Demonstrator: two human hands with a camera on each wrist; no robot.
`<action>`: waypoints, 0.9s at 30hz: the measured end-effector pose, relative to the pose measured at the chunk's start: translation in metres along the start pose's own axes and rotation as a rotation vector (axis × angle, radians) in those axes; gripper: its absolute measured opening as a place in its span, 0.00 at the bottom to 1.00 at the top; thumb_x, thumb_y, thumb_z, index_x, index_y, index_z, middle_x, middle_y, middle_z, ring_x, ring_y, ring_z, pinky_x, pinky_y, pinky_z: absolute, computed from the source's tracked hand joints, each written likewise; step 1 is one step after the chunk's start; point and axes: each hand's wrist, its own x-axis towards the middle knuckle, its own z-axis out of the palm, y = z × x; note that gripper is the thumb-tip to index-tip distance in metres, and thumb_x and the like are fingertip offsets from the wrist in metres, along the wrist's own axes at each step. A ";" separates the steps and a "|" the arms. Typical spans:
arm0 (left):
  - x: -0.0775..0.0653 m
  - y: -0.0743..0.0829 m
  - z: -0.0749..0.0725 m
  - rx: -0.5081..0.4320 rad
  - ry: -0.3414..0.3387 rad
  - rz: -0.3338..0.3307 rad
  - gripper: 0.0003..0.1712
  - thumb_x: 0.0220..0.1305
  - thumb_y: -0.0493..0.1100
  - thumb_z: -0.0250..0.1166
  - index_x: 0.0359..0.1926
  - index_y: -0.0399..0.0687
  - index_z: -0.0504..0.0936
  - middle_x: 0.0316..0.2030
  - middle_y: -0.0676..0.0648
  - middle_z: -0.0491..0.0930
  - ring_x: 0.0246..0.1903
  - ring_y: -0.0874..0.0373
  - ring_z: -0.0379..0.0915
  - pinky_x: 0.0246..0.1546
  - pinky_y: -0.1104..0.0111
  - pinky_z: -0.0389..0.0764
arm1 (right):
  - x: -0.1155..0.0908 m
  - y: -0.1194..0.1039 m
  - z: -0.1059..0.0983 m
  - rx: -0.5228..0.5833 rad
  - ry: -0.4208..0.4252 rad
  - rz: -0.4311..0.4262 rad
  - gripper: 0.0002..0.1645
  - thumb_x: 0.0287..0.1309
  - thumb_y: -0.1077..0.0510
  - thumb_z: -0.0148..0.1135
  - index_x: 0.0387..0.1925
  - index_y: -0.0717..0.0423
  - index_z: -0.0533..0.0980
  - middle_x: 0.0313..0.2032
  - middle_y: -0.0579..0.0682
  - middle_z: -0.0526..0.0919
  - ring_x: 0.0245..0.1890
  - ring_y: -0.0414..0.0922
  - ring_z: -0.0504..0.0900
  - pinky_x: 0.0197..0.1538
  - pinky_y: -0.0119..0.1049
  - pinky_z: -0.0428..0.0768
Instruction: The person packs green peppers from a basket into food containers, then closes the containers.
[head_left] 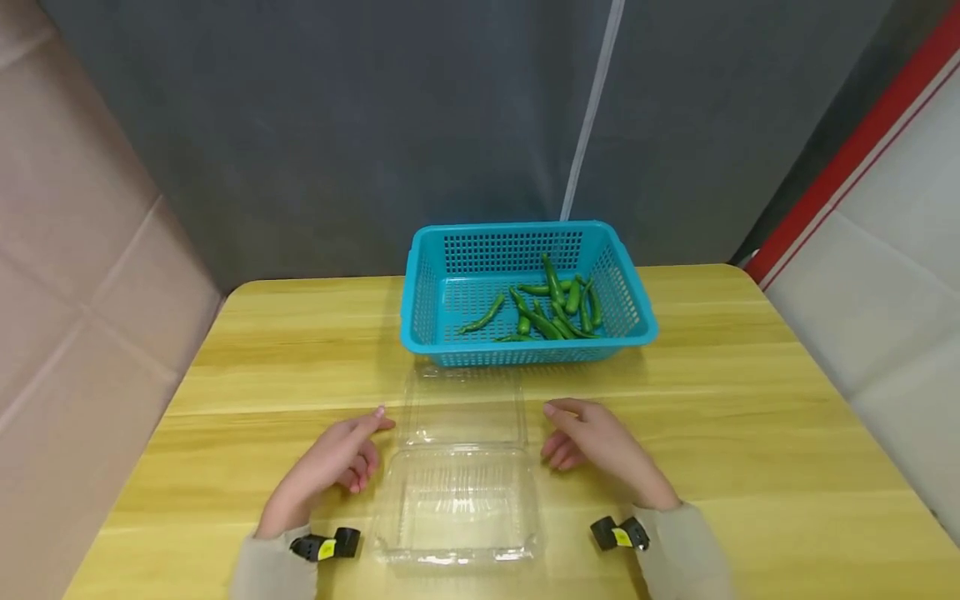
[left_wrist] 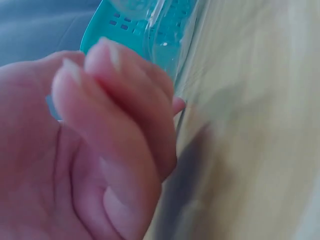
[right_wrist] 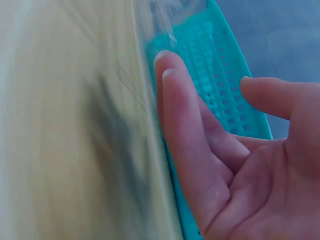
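Observation:
A clear plastic clamshell box [head_left: 457, 500] lies unfolded on the table, its lid [head_left: 465, 408] laid back toward the basket. Left of the box hovers my left hand [head_left: 337, 454], fingers loosely bent and holding nothing; in the left wrist view its fingers [left_wrist: 120, 115] curl toward the palm. On the other side, my right hand [head_left: 596, 437] is near the lid's right edge, with nothing in its grasp. Its thumb stands apart from the fingers [right_wrist: 185, 115] in the right wrist view. Beyond the lid, a blue plastic basket [head_left: 427, 287] contains several green chili peppers [head_left: 540, 321].
The wooden table [head_left: 750, 417] extends to both sides of the box. Behind it hangs a dark grey curtain [head_left: 337, 142]. Pale padded panels [head_left: 82, 292] border the left side, and a white wall with a red strip [head_left: 840, 167] borders the right.

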 end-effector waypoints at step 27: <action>0.011 -0.019 0.006 -0.268 -0.300 0.181 0.32 0.65 0.47 0.52 0.64 0.35 0.55 0.18 0.49 0.69 0.12 0.62 0.65 0.11 0.74 0.70 | 0.007 0.018 0.031 0.076 -0.233 0.003 0.52 0.51 0.47 0.62 0.67 0.60 0.44 0.21 0.58 0.78 0.18 0.45 0.77 0.25 0.41 0.79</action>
